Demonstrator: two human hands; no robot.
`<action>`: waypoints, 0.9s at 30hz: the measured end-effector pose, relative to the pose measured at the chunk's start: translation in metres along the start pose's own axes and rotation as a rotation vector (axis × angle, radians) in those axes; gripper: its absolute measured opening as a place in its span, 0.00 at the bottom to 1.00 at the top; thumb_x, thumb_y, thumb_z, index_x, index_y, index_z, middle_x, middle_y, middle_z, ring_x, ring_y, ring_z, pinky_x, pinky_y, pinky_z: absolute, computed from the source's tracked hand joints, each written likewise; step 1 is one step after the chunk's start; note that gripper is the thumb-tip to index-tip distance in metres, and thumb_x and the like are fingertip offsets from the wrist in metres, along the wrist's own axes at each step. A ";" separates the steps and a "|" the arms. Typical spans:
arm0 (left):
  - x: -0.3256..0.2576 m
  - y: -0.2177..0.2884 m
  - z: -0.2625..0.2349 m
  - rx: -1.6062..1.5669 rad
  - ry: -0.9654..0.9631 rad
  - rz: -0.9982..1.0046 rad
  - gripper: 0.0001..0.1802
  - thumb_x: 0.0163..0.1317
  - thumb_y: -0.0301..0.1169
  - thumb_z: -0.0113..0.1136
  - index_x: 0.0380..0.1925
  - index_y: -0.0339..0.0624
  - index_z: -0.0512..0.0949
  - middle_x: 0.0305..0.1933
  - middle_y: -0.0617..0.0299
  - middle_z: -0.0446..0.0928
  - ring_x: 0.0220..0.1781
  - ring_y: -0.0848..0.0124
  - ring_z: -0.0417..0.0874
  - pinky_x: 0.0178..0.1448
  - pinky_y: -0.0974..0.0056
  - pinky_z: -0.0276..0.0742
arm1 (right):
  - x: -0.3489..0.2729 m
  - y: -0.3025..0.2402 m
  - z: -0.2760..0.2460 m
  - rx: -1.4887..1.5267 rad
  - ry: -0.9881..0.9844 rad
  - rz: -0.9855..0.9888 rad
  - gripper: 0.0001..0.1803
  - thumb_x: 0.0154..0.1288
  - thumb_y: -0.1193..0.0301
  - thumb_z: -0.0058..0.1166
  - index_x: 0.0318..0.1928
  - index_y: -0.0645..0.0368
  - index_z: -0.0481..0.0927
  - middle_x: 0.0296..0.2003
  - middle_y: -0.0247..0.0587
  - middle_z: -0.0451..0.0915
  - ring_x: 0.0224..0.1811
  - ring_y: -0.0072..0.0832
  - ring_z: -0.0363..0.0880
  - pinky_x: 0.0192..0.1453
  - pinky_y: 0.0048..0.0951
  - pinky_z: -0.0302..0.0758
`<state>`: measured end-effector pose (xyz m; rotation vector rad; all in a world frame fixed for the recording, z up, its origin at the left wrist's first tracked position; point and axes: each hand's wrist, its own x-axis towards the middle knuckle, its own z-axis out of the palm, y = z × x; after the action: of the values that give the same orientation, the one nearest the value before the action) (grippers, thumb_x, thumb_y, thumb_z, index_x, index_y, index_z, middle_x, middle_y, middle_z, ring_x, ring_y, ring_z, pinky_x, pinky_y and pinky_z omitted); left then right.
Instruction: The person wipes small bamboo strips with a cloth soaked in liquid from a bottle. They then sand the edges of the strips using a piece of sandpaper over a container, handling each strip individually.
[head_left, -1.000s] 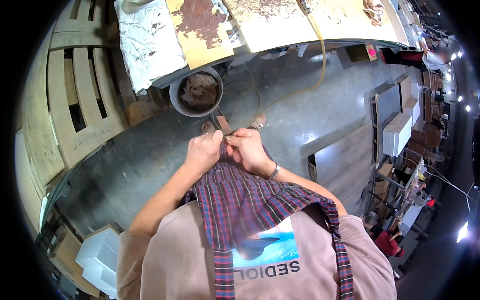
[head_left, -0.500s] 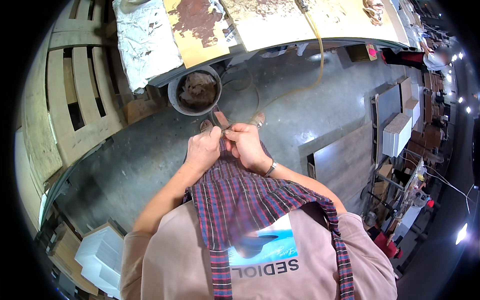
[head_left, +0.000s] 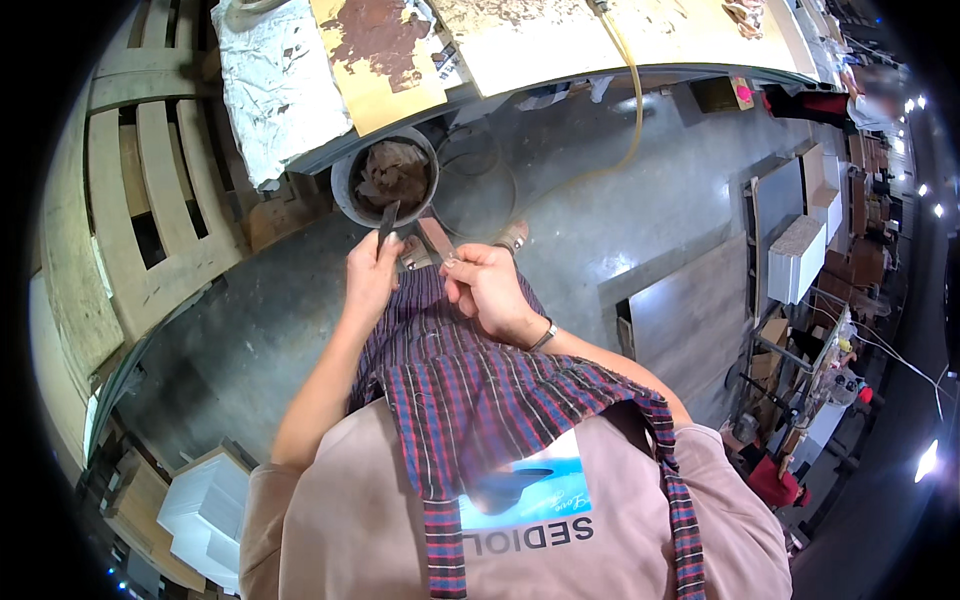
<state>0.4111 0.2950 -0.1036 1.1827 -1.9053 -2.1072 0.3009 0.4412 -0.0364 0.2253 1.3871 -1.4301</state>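
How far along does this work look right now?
Done: the bucket on the floor already holds brownish lumps. In hand: the left hand grips a dark flat blade above the bucket, and the right hand pinches something small. What is left cannot be told.

The bucket (head_left: 385, 180) stands on the floor (head_left: 640, 210) just ahead of the person's two hands; the left hand (head_left: 370, 280) holds a thin blade (head_left: 386, 222) whose tip reaches the bucket's near rim; the right hand (head_left: 490, 290) is just beside it; behind the bucket runs a workbench (head_left: 560, 50); a pallet (head_left: 140, 200) lies to the left; stacked boards (head_left: 800, 250) lie well apart to the right.
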 end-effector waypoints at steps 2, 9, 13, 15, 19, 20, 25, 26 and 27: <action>-0.007 0.018 0.014 -0.354 -0.075 -0.045 0.10 0.71 0.35 0.56 0.38 0.38 0.78 0.19 0.72 0.70 0.17 0.85 0.64 0.20 0.76 0.61 | 0.001 -0.002 0.002 0.017 -0.012 -0.012 0.08 0.67 0.75 0.52 0.29 0.63 0.77 0.15 0.37 0.74 0.09 0.19 0.62 0.12 0.21 0.55; -0.013 0.042 0.018 -0.637 -0.230 -0.128 0.08 0.69 0.33 0.59 0.39 0.39 0.76 0.22 0.71 0.72 0.17 0.85 0.64 0.21 0.77 0.60 | -0.007 -0.014 -0.006 0.436 -0.306 0.227 0.06 0.70 0.72 0.53 0.40 0.62 0.77 0.27 0.40 0.78 0.20 0.19 0.68 0.21 0.18 0.63; -0.010 0.041 0.019 -0.515 -0.264 -0.047 0.08 0.72 0.33 0.53 0.40 0.39 0.75 0.20 0.72 0.69 0.17 0.84 0.63 0.22 0.76 0.63 | -0.005 -0.006 -0.009 0.505 -0.460 0.226 0.06 0.72 0.72 0.50 0.37 0.61 0.75 0.26 0.40 0.79 0.18 0.20 0.72 0.21 0.19 0.68; -0.013 0.040 0.017 -0.325 -0.166 -0.004 0.09 0.74 0.33 0.50 0.40 0.39 0.75 0.20 0.70 0.70 0.18 0.81 0.66 0.23 0.73 0.66 | -0.004 -0.004 -0.012 0.398 -0.392 0.121 0.06 0.71 0.71 0.52 0.40 0.61 0.74 0.27 0.39 0.78 0.20 0.20 0.71 0.22 0.20 0.66; -0.030 0.039 0.011 0.381 -0.028 0.314 0.07 0.69 0.28 0.49 0.42 0.39 0.75 0.22 0.58 0.76 0.22 0.65 0.79 0.27 0.62 0.74 | -0.003 0.000 -0.019 0.255 -0.196 0.055 0.06 0.71 0.72 0.52 0.40 0.62 0.75 0.27 0.39 0.79 0.21 0.20 0.73 0.22 0.21 0.67; -0.035 0.040 0.011 0.579 -0.004 0.420 0.07 0.67 0.27 0.49 0.42 0.40 0.75 0.24 0.55 0.78 0.24 0.60 0.82 0.28 0.59 0.77 | -0.003 0.001 -0.019 0.225 -0.144 0.065 0.06 0.71 0.72 0.52 0.40 0.63 0.76 0.27 0.39 0.79 0.21 0.20 0.73 0.23 0.21 0.68; -0.042 0.040 0.027 0.830 -0.012 0.666 0.03 0.58 0.23 0.54 0.32 0.42 0.71 0.25 0.52 0.80 0.25 0.52 0.82 0.27 0.52 0.75 | -0.009 0.005 -0.013 0.081 -0.075 0.042 0.09 0.72 0.72 0.49 0.35 0.64 0.77 0.21 0.39 0.78 0.14 0.21 0.70 0.17 0.22 0.65; -0.041 0.040 0.028 0.837 -0.018 0.686 0.04 0.57 0.23 0.54 0.32 0.42 0.70 0.24 0.52 0.79 0.25 0.52 0.82 0.26 0.53 0.75 | -0.010 0.003 -0.010 0.062 -0.060 0.029 0.09 0.72 0.73 0.49 0.33 0.64 0.77 0.20 0.39 0.78 0.13 0.21 0.69 0.15 0.22 0.63; -0.040 0.040 0.030 0.844 -0.024 0.706 0.04 0.57 0.23 0.54 0.31 0.42 0.70 0.24 0.53 0.79 0.24 0.52 0.82 0.26 0.53 0.75 | -0.011 0.001 -0.008 0.042 -0.046 0.016 0.10 0.72 0.73 0.48 0.32 0.64 0.77 0.20 0.38 0.77 0.12 0.21 0.68 0.14 0.22 0.62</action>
<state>0.4055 0.3313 -0.0513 0.3698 -2.7593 -0.9739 0.3023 0.4538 -0.0308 0.2290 1.3160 -1.4439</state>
